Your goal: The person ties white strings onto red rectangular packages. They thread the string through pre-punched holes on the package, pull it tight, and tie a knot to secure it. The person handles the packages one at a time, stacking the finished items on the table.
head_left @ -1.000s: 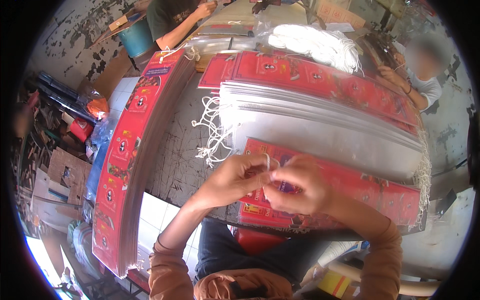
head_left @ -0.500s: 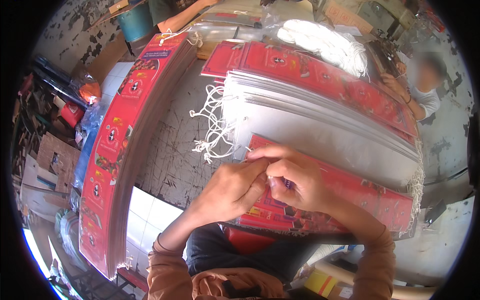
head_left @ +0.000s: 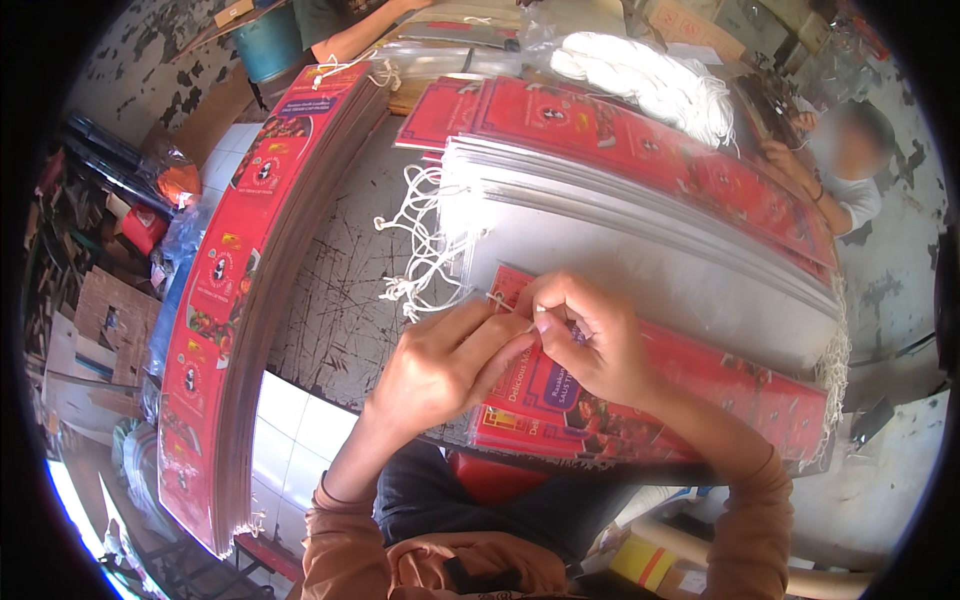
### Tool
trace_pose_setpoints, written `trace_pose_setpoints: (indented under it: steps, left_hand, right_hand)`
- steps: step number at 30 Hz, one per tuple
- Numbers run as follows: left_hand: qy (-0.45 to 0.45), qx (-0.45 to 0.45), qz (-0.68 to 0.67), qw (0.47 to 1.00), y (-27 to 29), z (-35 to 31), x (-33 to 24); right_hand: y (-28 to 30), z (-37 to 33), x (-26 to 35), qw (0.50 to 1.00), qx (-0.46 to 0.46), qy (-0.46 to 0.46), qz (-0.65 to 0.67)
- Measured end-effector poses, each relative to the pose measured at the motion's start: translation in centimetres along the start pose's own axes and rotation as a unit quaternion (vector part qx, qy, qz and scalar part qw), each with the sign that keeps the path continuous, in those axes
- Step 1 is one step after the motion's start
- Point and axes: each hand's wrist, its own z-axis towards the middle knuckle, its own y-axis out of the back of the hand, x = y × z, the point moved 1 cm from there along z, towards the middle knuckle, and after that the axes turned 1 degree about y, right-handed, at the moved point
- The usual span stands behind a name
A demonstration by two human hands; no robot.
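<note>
My left hand and my right hand meet over the near left end of a long red printed strip. Pinched between the fingertips of both is a thin white string, part of which shows above the left fingers. The strip lies on a pile of like ones. Just beyond my hands, a fanned stack of strips shows its plain silvery backs. Knotted white string loops hang from its left end.
A tall stack of red printed strips stands along the left of the scratched dark table. More red strips and a hank of white cord lie at the far side. Other people's arms show at the far left and far right.
My right fingers have opened out a little and drawn slightly back from the left hand, uncovering more of the strip's print. The left hand has shifted slightly left. Both still pinch the string.
</note>
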Motion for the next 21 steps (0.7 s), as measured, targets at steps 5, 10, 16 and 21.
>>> trace_pose_setpoints:
  steps: [5, 10, 16, 21]
  left_hand:
    - [0.028, 0.030, -0.036, 0.998, -0.04, -0.13, 0.31]
    - [0.029, 0.033, -0.041, 0.998, 0.01, -0.21, 0.56]
    - [0.040, 0.033, -0.036, 0.998, -0.16, 0.04, 0.28]
    - [0.045, 0.031, -0.051, 0.997, -0.36, 0.10, 0.46]
  right_hand:
    - [0.07, 0.05, -0.64, 0.998, 0.008, -0.008, 0.061]
    - [0.00, 0.22, -0.65, 0.992, -0.011, -0.001, 0.129]
    - [0.33, 0.02, -0.28, 0.993, -0.002, -0.030, 0.115]
    - [0.15, -0.18, 0.17, 0.999, -0.021, 0.029, -0.038]
